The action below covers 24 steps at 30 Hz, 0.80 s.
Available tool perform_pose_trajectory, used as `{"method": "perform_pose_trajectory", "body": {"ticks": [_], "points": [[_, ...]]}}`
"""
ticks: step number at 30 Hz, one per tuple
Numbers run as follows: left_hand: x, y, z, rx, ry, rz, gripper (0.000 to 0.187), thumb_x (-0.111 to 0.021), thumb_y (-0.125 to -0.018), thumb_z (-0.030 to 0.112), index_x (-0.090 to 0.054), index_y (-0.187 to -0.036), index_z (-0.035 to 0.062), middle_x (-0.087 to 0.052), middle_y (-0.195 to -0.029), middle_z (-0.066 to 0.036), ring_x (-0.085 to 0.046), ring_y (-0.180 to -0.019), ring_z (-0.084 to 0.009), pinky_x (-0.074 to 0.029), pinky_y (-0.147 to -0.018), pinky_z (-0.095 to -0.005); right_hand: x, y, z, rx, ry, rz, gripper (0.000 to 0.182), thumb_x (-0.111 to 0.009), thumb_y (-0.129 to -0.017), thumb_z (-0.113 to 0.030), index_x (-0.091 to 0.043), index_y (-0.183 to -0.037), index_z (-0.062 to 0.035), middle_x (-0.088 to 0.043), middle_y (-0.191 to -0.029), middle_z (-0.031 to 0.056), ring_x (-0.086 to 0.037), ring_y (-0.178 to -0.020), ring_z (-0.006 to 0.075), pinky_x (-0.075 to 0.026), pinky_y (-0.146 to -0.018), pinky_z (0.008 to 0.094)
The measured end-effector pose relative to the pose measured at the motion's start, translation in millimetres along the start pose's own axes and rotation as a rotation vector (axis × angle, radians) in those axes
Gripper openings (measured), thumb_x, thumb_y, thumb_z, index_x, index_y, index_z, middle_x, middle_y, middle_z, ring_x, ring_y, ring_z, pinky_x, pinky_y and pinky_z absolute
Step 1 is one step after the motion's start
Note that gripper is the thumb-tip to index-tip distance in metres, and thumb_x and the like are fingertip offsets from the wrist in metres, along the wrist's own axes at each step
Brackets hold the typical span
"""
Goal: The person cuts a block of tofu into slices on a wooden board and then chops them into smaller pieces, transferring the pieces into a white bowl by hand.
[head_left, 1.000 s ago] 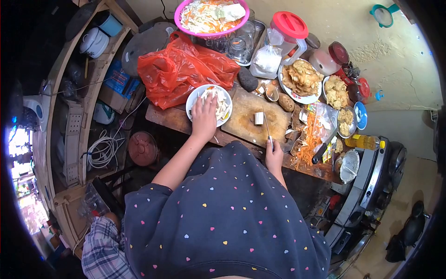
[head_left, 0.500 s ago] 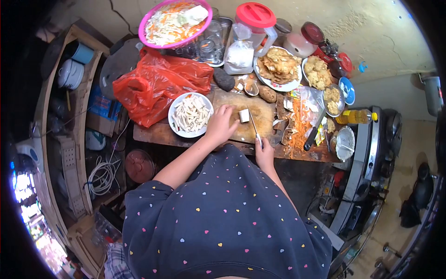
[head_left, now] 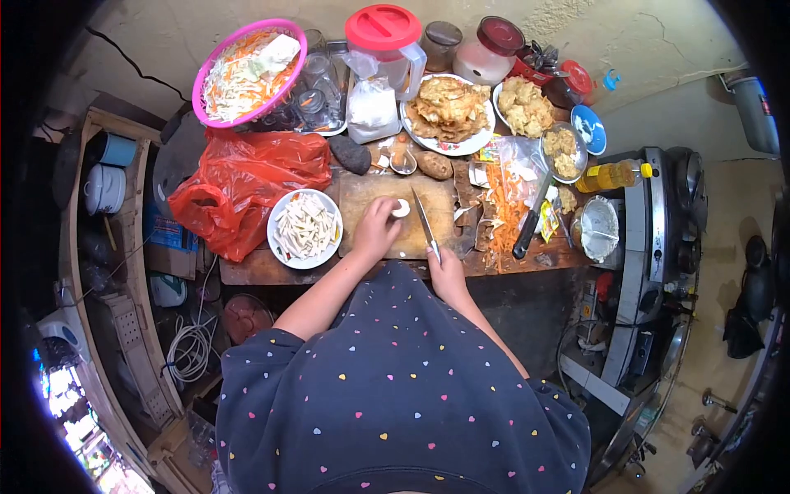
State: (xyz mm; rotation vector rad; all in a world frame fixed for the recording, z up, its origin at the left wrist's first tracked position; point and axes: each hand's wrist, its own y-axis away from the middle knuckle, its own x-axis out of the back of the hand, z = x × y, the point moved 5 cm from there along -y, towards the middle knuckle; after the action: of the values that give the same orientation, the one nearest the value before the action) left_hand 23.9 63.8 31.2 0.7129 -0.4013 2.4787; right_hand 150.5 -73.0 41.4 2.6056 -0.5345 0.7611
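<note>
- Left hand [head_left: 375, 230]: fingers curled round the white chunk [head_left: 401, 209], pinching it over the cutting board [head_left: 355, 193]
- Right hand [head_left: 447, 276]: fingers clenched on the knife [head_left: 424, 221], blade angled away from the body, just right of the chunk
- Bowl [head_left: 275, 245] of white strips is left of the left fingers, on the surface [head_left: 247, 273]
- Potato [head_left: 434, 165] sits beyond both hands' fingers

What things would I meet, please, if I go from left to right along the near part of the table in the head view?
Red bag, white bowl, left hand, white piece, held knife, right hand, orange shreds, metal bowl.
</note>
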Motion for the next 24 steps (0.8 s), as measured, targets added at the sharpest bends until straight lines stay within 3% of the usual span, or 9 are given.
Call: {"method": "perform_pose_trajectory", "body": {"ticks": [1,4,8,12,24], "points": [[1.2,-2.1,-0.7,-0.026,-0.026,0.040,0.035,-0.067,-0.076,0.009,-0.055,-0.109,0.0043,-0.056,-0.108,-0.013,-0.058,-0.096,-0.0297,-0.047,-0.084,-0.0372,1.5,-0.7,-0.1,-0.042,0.005,-0.050,0.032,-0.050,-0.094,-0.023,-0.053,-0.081,0.0058,-0.056,-0.081,0.0257,-0.056,-0.082,0.0401,-0.041,-0.071,0.0453],[1.4,-4.4,2.2,-0.036,-0.050,0.072,0.036,-0.066,-0.079,0.010,-0.053,-0.111,0.0025,-0.056,-0.107,-0.014,-0.058,-0.095,-0.0287,-0.047,-0.083,-0.0370,5.6,-2.4,-3.0,0.021,-0.089,0.001,0.028,-0.050,-0.094,-0.022,-0.053,-0.086,0.0050,-0.057,-0.083,0.0261,-0.056,-0.085,0.0407,-0.042,-0.074,0.0447],[5.3,0.9,9.7,0.044,0.035,0.037,0.034,-0.064,-0.083,0.015,-0.053,-0.113,0.0011,-0.055,-0.107,-0.014,-0.059,-0.095,-0.0273,-0.048,-0.081,-0.0351,4.3,-0.4,-5.4,-0.033,-0.044,-0.135,0.024,-0.050,-0.094,-0.022,-0.051,-0.093,0.0020,-0.058,-0.079,0.0266,-0.057,-0.079,0.0450,-0.045,-0.068,0.0466],[3.7,-0.4,2.8,0.067,0.131,0.052,0.030,-0.060,-0.088,0.016,-0.054,-0.111,-0.0015,-0.055,-0.106,-0.014,-0.061,-0.087,-0.0218,-0.050,-0.074,-0.0314,1.8,-2.4,-11.2,0.016,-0.002,-0.170,0.026,-0.048,-0.095,-0.026,-0.051,-0.092,0.0004,-0.059,-0.074,0.0272,-0.058,-0.073,0.0465,-0.044,-0.063,0.0501],[1.1,0.4,-7.2,0.122,0.199,0.070,0.020,-0.060,-0.089,0.013,-0.057,-0.101,-0.0028,-0.056,-0.095,-0.012,-0.060,-0.076,-0.0184,-0.048,-0.070,-0.0286,1.8,-1.7,-17.0,-0.041,0.054,-0.128,0.034,-0.041,-0.098,-0.029,-0.053,-0.088,0.0004,-0.059,-0.071,0.0273,-0.058,-0.072,0.0461,-0.043,-0.063,0.0519]]}}
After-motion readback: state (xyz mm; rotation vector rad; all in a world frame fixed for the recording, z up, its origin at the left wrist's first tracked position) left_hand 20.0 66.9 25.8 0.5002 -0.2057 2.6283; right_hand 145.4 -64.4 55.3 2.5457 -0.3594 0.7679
